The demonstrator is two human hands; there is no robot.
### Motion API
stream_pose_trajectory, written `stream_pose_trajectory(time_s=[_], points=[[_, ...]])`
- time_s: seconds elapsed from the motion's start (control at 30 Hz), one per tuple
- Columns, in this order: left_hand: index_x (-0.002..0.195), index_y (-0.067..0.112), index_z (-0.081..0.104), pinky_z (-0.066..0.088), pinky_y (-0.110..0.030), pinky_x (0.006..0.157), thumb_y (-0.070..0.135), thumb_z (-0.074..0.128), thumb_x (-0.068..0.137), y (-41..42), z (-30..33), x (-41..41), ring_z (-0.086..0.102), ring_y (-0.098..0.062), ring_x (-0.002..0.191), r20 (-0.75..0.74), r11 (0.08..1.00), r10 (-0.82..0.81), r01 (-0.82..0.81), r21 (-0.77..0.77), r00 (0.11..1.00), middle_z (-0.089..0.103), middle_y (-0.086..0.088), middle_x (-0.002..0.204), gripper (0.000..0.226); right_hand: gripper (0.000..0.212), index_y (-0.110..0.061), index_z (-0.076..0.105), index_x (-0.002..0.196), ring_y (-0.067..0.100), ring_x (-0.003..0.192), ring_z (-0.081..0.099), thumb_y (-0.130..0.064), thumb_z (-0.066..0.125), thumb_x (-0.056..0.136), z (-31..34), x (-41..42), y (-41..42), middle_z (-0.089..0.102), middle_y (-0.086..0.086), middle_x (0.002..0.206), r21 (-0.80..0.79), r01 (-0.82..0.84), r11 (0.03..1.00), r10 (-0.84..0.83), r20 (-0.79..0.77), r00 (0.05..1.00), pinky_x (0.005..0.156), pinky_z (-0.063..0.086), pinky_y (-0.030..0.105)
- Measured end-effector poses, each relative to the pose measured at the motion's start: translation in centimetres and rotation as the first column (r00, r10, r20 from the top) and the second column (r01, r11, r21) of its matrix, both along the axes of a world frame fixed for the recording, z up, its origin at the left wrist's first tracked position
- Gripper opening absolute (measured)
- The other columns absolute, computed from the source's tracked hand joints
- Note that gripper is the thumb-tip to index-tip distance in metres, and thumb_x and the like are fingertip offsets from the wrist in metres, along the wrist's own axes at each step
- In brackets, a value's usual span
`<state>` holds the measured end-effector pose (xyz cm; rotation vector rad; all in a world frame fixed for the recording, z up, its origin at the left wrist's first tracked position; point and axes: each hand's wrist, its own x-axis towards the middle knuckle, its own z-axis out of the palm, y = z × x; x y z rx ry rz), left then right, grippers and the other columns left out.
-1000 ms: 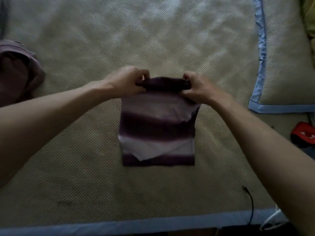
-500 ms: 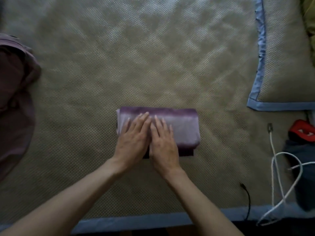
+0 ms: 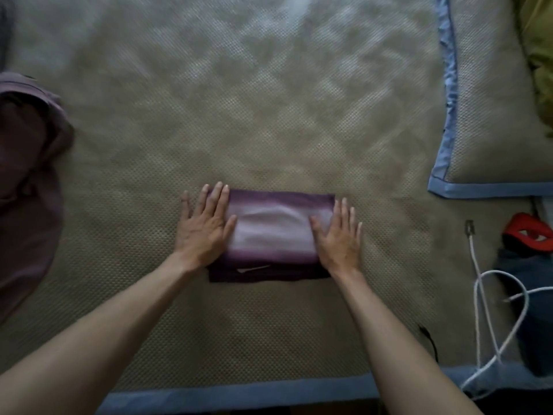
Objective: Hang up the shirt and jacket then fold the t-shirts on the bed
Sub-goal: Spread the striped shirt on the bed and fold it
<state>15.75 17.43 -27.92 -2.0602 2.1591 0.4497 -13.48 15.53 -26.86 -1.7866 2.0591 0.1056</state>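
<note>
Slid apart since half a second ago: both hands, then side by side at the middle of the folded t-shirt (image 3: pixel 273 232), now out at its two ends. Left hand (image 3: pixel 203 227) flat at 9 o'clock of the bundle, fingers straight and slightly spread, palm half on cloth and half on the bed cover (image 3: pixel 239 115). Right hand (image 3: pixel 339 235) flat at 3 o'clock, fingers straight, thumb lying on the pale stripe. Grip of both: wide, nothing held, only pressing. One second ago the same shirt held up by its top edge, pinched in both hands; since then doubled over and laid down.

T-shirt now a low oblong near the centre of the bed, purple and pale bands, a darker layer and a sliver of white showing along its 6 o'clock edge.

Bed cover beige, woven in a small dimpled pattern, bound with a blue trim (image 3: pixel 239 395) along the near edge. Maroon garment (image 3: pixel 27 181) heaped at 9 o'clock, well apart from the shirt. Pillow (image 3: pixel 496 109) in matching weave and blue border at 2 o'clock, olive-green cloth (image 3: pixel 538 55) beyond it at the frame edge. White cable (image 3: pixel 484 298) looped at 4 o'clock, its plug end pointing up the bed; red item (image 3: pixel 528 235) and dark blue cloth (image 3: pixel 526 310) just beside it. Short black cord (image 3: pixel 431 342) near the trim at 5 o'clock. Light dim, far half of the cover blurred.
</note>
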Motion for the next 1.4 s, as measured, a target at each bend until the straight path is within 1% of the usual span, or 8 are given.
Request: stream_pose_trajectory(time_s=[0.13,0.27,0.37,0.5,0.73,0.9,1.03,1.4], points=[[0.126,0.015,0.052,0.035,-0.047,0.104,0.074,0.047,0.082,-4.2,2.6,-1.0,0.051,-0.027,0.112,-0.114,0.999,0.019,-0.014,0.044,0.993,0.057,-0.006,0.120,0.074,0.093,-0.001,0.041,0.142,0.027,0.125,0.051,-0.070,0.061,0.082,1.8,1.1,-1.6,0.051,0.013,0.138,0.020,0.190,0.982,-0.189,0.246,0.951,0.108,0.044,0.041],[0.088,0.023,0.057,0.044,-0.034,0.072,0.074,0.069,0.070,-7.4,5.3,-0.3,0.056,-0.020,0.085,-0.262,0.950,-0.001,0.083,0.301,0.965,0.058,0.005,0.091,0.055,0.077,-0.007,0.064,0.117,0.018,0.098,0.072,-0.052,0.092,0.061,3.3,1.1,-2.1,0.073,0.006,0.110,0.359,0.395,0.845,-0.533,0.517,0.670,0.087,0.059,0.035],[0.080,0.027,0.063,0.044,-0.032,0.063,0.060,0.079,0.067,-5.6,6.5,0.4,0.062,-0.016,0.077,-0.402,0.875,0.052,0.152,0.459,0.914,0.063,0.011,0.077,0.038,0.042,-0.004,0.076,0.096,0.022,0.090,0.076,-0.028,0.094,0.067,6.2,0.7,-0.2,0.079,0.008,0.092,0.604,0.244,0.759,-0.624,0.566,0.539,0.068,0.060,0.027],[0.087,0.026,0.071,0.051,-0.035,0.070,0.056,0.084,0.066,-0.7,9.7,3.7,0.061,-0.005,0.074,-0.610,0.848,0.230,0.151,0.508,0.758,0.071,0.005,0.082,0.039,0.052,-0.004,0.070,0.116,0.028,0.105,0.072,-0.013,0.091,0.070,10.2,1.0,1.9,0.073,0.016,0.116,0.743,0.023,0.669,-0.678,0.597,0.429,0.093,0.058,0.041],[0.105,0.027,0.073,0.053,-0.028,0.082,0.053,0.086,0.068,8.6,21.2,13.7,0.069,-0.006,0.093,-0.635,0.859,0.452,-0.113,0.500,0.627,0.075,0.012,0.099,0.047,0.051,-0.015,0.066,0.123,0.019,0.110,0.070,-0.016,0.087,0.077,19.6,11.2,1.8,0.074,0.006,0.116,0.592,-0.340,0.730,-0.333,0.744,0.580,0.096,0.056,0.040],[0.092,0.026,0.071,0.049,-0.023,0.071,0.051,0.085,0.070,17.9,32.8,23.2,0.065,-0.001,0.076,-0.580,0.822,0.569,-0.425,0.379,0.583,0.071,0.010,0.082,0.036,0.046,-0.014,0.067,0.121,0.021,0.109,0.069,-0.014,0.085,0.079,27.5,24.9,3.1,0.073,0.010,0.115,0.389,-0.578,0.717,-0.051,0.857,0.513,0.089,0.057,0.037],[0.091,0.040,0.071,0.050,-0.019,0.072,0.050,0.086,0.068,28.8,41.1,30.0,0.064,0.004,0.074,-0.585,0.711,0.654,-0.654,0.259,0.479,0.072,0.015,0.082,0.029,0.048,-0.011,0.064,0.124,0.022,0.109,0.069,-0.007,0.083,0.080,34.7,37.1,7.7,0.073,0.011,0.117,0.246,-0.764,0.596,0.106,0.920,0.378,0.092,0.058,0.036],[0.109,0.021,0.067,0.050,-0.026,0.082,0.071,0.080,0.061,60.9,53.8,33.4,0.066,-0.016,0.101,-0.564,0.143,0.819,-0.989,0.026,0.103,0.068,0.004,0.105,0.070,0.035,-0.012,0.068,0.113,0.020,0.083,0.074,-0.017,0.083,0.081,49.4,58.0,31.0,0.076,0.012,0.102,0.005,-0.992,0.124,0.338,0.940,0.047,0.059,0.055,0.024]])
